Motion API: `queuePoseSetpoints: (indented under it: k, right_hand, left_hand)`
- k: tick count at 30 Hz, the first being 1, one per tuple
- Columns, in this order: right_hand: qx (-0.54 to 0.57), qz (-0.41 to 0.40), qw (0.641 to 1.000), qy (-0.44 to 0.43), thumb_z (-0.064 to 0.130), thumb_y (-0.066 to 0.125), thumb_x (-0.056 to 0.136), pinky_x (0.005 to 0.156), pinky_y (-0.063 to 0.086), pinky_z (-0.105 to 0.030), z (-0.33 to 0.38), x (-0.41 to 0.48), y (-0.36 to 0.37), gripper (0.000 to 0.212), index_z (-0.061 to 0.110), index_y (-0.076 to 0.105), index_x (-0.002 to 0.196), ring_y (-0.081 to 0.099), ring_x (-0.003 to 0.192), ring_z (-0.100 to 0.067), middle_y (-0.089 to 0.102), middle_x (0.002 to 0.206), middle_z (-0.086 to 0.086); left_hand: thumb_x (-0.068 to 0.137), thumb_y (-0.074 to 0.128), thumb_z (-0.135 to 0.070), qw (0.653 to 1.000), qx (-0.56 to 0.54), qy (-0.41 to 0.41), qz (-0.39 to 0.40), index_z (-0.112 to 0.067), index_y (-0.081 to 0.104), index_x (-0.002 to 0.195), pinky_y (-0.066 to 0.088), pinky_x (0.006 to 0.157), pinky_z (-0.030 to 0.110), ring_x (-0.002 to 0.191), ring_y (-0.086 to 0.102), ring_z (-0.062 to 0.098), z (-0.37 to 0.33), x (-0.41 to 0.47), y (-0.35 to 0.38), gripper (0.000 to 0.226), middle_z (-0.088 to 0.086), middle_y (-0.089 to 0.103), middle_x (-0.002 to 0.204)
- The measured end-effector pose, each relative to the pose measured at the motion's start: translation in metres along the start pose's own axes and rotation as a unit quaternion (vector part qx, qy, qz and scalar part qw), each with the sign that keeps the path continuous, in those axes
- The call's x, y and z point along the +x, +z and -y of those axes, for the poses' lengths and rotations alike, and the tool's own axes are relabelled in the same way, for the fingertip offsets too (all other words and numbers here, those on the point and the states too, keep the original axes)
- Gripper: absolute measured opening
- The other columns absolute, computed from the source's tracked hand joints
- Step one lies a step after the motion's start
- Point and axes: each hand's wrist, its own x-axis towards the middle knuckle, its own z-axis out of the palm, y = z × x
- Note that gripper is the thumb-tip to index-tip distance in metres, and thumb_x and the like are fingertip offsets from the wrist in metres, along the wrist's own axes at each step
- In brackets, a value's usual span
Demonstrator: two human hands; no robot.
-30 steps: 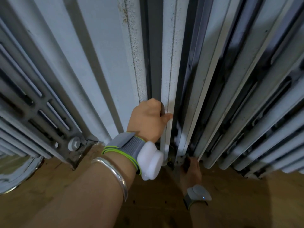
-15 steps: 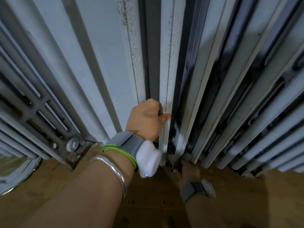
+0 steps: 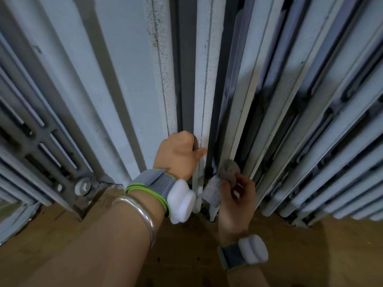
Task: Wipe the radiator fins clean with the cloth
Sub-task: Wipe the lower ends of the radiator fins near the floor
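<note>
A white-painted cast-iron radiator (image 3: 128, 83) fills the view, its tall fins running down to a wooden floor. My left hand (image 3: 178, 155) grips the edge of a central fin (image 3: 204, 90), fingers curled into the gap, thumb on the front. To its right my right hand (image 3: 236, 199) pinches a greyish-white cloth (image 3: 219, 183) low down, bunched against the foot of the neighbouring fin. Part of the cloth hangs below my fingers. Both wrists wear grey bands with white pods.
Brown wooden floor (image 3: 310, 255) runs under the radiator. A bolt and bracket (image 3: 83, 188) sit at the radiator's lower left. A pale curved object (image 3: 12, 220) shows at the far left edge. Dark narrow gaps separate the fins on the right.
My right hand has come up from the floor under the fins and turned palm-up, bringing the cloth into view against the fin's foot. My left hand has kept its grip.
</note>
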Motion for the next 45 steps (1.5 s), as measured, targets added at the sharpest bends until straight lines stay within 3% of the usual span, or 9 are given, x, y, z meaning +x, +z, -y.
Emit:
queuePoseSetpoints:
  k: [3, 7, 11, 16, 20, 26, 31, 38, 45]
  right_hand:
    - [-0.094, 0.028, 0.987, -0.125, 0.023, 0.059, 0.086, 0.081, 0.042, -0.011, -0.01, 0.005, 0.003, 0.018, 0.018, 0.057, 0.103, 0.052, 0.091, -0.003, 0.048, 0.101, 0.015]
    - [-0.182, 0.062, 0.964, -0.186, 0.025, 0.05, 0.08, 0.081, 0.034, -0.018, -0.039, 0.011, -0.001, 0.026, 0.009, 0.058, 0.098, 0.043, 0.092, -0.012, 0.047, 0.103, -0.007]
    - [-0.222, 0.093, 0.958, -0.159, 0.006, 0.058, 0.078, 0.085, 0.034, -0.017, -0.071, 0.009, -0.007, 0.018, 0.003, 0.058, 0.096, 0.046, 0.096, -0.022, 0.05, 0.106, -0.017]
    - [-0.25, 0.138, 0.951, -0.121, -0.003, 0.071, 0.078, 0.083, 0.048, -0.038, -0.109, 0.003, -0.014, 0.021, 0.006, 0.058, 0.092, 0.055, 0.092, -0.031, 0.053, 0.102, -0.011]
    - [-0.303, 0.152, 0.938, -0.065, 0.0, 0.072, 0.079, 0.076, 0.049, -0.034, -0.137, 0.002, -0.021, 0.022, 0.006, 0.06, 0.096, 0.06, 0.085, -0.032, 0.059, 0.095, -0.011]
    - [-0.244, 0.164, 0.953, 0.078, 0.014, 0.068, 0.085, 0.079, 0.045, -0.029, -0.128, 0.001, -0.04, 0.031, 0.018, 0.058, 0.114, 0.06, 0.102, -0.03, 0.062, 0.111, -0.009]
    - [-0.172, 0.04, 0.984, 0.004, 0.004, 0.068, 0.081, 0.078, 0.049, -0.036, -0.075, -0.001, -0.046, 0.034, 0.024, 0.049, 0.102, 0.056, 0.092, -0.024, 0.054, 0.101, -0.005]
    - [-0.142, -0.049, 0.962, -0.229, 0.011, 0.061, 0.081, 0.088, 0.036, -0.007, -0.01, 0.023, -0.04, 0.022, 0.008, 0.054, 0.101, 0.047, 0.094, -0.015, 0.049, 0.103, -0.016]
    - [-0.218, -0.006, 0.949, -0.227, -0.01, 0.072, 0.073, 0.093, 0.047, -0.042, -0.041, 0.04, -0.034, 0.039, 0.006, 0.057, 0.105, 0.054, 0.102, -0.038, 0.049, 0.112, -0.018]
  left_hand:
    - [0.089, 0.057, -0.044, 1.0, -0.002, -0.006, -0.002, -0.014, 0.056, 0.076, 0.04, 0.069, 0.028, 0.086, 0.059, 0.028, 0.0, 0.0, 0.0, 0.032, 0.005, 0.057, 0.078]
    - [0.089, 0.056, -0.045, 1.0, 0.011, -0.001, -0.002, -0.015, 0.059, 0.08, 0.041, 0.07, 0.028, 0.087, 0.06, 0.028, -0.001, 0.0, 0.0, 0.031, 0.008, 0.063, 0.085]
    - [0.091, 0.054, -0.046, 0.999, 0.029, -0.002, 0.023, -0.019, 0.048, 0.064, 0.05, 0.075, 0.034, 0.084, 0.061, 0.031, -0.004, -0.001, -0.007, 0.038, 0.007, 0.056, 0.076]
    - [0.096, 0.045, -0.043, 0.995, 0.098, 0.014, 0.016, -0.018, 0.025, 0.057, 0.042, 0.067, 0.033, 0.083, 0.058, 0.034, -0.011, -0.006, -0.01, 0.051, 0.003, 0.038, 0.066]
    - [0.095, 0.047, -0.037, 0.995, 0.048, 0.013, 0.083, -0.016, 0.038, 0.06, 0.052, 0.075, 0.038, 0.081, 0.062, 0.034, -0.012, -0.002, -0.006, 0.042, 0.007, 0.053, 0.072]
    - [0.093, 0.052, -0.035, 0.993, -0.016, 0.033, 0.116, -0.007, 0.065, 0.104, 0.052, 0.086, 0.039, 0.095, 0.063, 0.027, -0.018, -0.006, 0.011, 0.033, 0.011, 0.067, 0.102]
    - [0.092, 0.055, -0.033, 0.99, -0.071, 0.018, 0.121, -0.008, 0.056, 0.121, 0.048, 0.093, 0.038, 0.109, 0.059, 0.024, -0.029, -0.006, 0.018, 0.038, 0.007, 0.064, 0.117]
    - [0.09, 0.055, -0.038, 0.992, -0.076, 0.019, 0.102, -0.008, 0.057, 0.096, 0.052, 0.08, 0.041, 0.094, 0.062, 0.027, -0.032, -0.006, 0.03, 0.031, 0.009, 0.067, 0.101]
    - [0.092, 0.053, -0.038, 0.995, -0.048, 0.022, 0.082, -0.007, 0.058, 0.096, 0.053, 0.078, 0.041, 0.089, 0.063, 0.027, -0.034, -0.002, 0.036, 0.032, 0.011, 0.066, 0.096]
